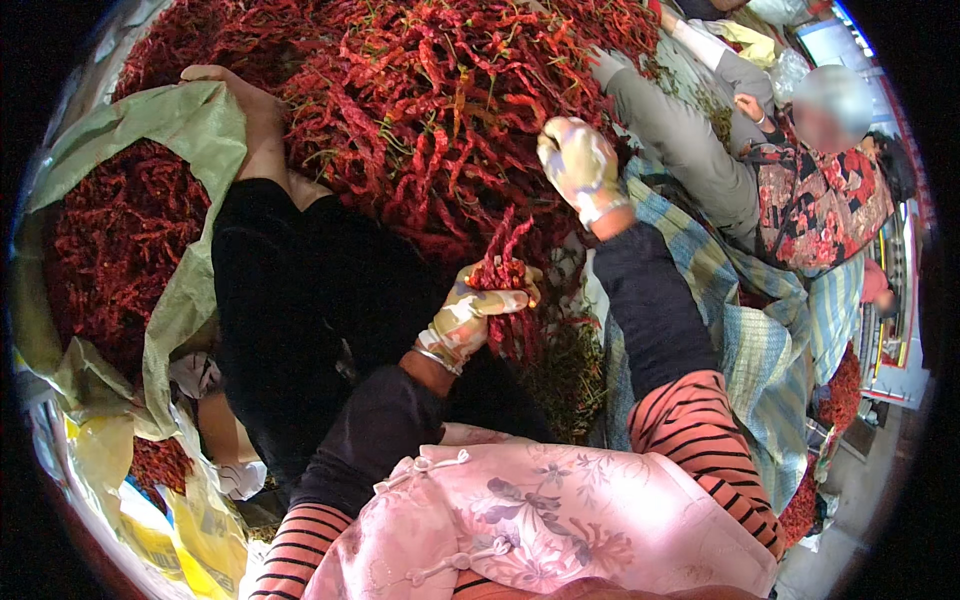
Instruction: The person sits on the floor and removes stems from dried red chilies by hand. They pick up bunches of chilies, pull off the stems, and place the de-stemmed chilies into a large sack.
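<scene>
My left hand [484,304], in a patterned glove, is closed around a bunch of dried red chili peppers [501,274] that stick out above and below the fist. Up and to the right, my right hand [581,161], gloved alike, is held with curled fingers over the edge of a big heap of dried red chilies [420,97]; whether something is pinched in its fingers cannot be made out. Many chilies in the heap have pale green stems. Below the right hand, a pile of loose stems [574,375] lies beside my lap.
At the left stands an open green woven sack [176,322] full of chilies, with a yellow and white bag [187,532] below it. Blue-and-white striped woven sacks [675,247] lie at the right. A co-worker [817,195] sits beyond them, legs reaching to the heap.
</scene>
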{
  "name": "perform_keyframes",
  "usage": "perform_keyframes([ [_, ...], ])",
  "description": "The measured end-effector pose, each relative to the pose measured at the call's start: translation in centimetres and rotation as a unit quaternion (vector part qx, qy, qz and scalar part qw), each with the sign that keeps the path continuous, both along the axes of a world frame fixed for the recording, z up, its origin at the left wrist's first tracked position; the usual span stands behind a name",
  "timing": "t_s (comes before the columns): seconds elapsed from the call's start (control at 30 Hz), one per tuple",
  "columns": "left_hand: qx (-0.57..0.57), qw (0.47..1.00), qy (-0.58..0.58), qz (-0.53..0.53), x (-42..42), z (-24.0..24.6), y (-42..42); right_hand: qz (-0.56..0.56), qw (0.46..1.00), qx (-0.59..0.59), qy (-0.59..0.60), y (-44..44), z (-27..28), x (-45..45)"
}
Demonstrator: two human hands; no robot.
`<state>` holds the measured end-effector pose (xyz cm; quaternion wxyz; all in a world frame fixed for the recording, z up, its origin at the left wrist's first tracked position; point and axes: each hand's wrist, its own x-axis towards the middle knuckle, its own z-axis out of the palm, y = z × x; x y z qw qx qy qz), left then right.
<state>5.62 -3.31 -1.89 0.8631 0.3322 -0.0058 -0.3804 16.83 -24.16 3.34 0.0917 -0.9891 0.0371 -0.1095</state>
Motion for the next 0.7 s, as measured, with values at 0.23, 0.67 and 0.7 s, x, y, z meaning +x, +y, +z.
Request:
perform_keyframes([
  [0.23,0.057,0.997,-0.031,0.042,0.0,1.6,-0.2,-0.013,0.811,0.569,-0.136,-1.3,3.4,-9.8],
  [0.67,0.071,0.993,-0.096,0.004,-0.4,1.6,-0.6,0.028,0.946,0.314,0.071,1.3,2.5,-15.8],
  [0.7,0.061,0.993,-0.096,-0.038,-0.5,1.4,-0.7,0.053,0.934,0.340,0.097,2.1,2.7,-16.1],
])
